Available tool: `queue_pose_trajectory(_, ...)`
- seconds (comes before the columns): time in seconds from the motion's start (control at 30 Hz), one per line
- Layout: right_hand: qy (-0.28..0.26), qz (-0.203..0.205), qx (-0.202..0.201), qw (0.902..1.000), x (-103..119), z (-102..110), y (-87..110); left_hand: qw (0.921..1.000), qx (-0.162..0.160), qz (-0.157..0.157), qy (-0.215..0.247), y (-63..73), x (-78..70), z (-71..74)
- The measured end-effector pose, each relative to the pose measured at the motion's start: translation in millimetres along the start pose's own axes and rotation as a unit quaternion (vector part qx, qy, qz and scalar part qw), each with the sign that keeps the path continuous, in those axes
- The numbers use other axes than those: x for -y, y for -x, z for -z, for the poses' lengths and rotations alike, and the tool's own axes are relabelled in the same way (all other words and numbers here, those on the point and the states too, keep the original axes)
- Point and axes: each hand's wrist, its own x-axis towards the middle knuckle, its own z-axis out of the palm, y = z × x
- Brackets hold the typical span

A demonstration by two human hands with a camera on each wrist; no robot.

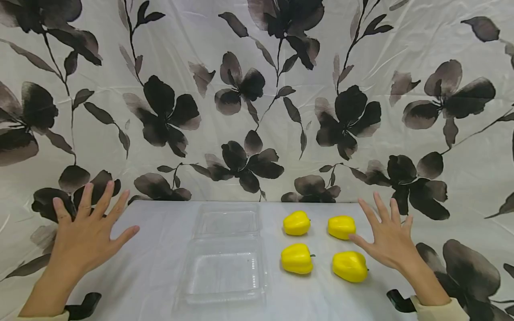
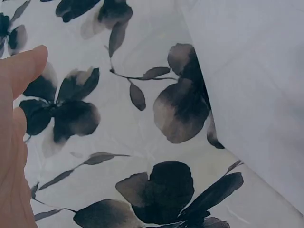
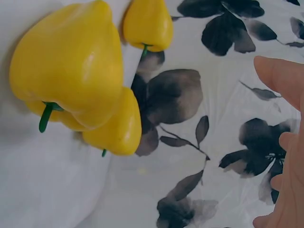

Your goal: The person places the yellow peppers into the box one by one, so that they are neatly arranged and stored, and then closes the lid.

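The floral cloth (image 1: 257, 89) backs the white surface (image 1: 152, 267), whose near edge is cut off below. A clear hinged container (image 1: 225, 258) lies open at the centre; its walls are hard to make out. Four yellow bell peppers (image 1: 297, 258) sit in a square right of it. The left hand (image 1: 86, 236) hovers well left of the container, fingers spread, holding nothing. The right hand (image 1: 387, 240), equally released, appears just clear of the rightmost peppers.
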Motion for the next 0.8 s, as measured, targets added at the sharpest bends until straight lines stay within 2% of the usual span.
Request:
queue_pose_trajectory(0.17, -0.006, 0.005, 0.005, 1.0, 3, 1, -0.5, 0.9999, -0.01, -0.007, 0.003, -0.7, -2.1, -2.0)
queue_pose_trajectory(0.4, -0.01, 0.015, 0.016, 0.9997, 9, -1, -4.8, 0.9999, -0.005, -0.008, 0.013, 0.0, -6.8, -7.5)
queue_pose_trajectory(0.8, -0.038, 0.015, 0.05, 0.9979, 21, -2, -17.2, 0.9968, -0.015, -0.019, 0.076, -3.6, -18.8, -24.5)
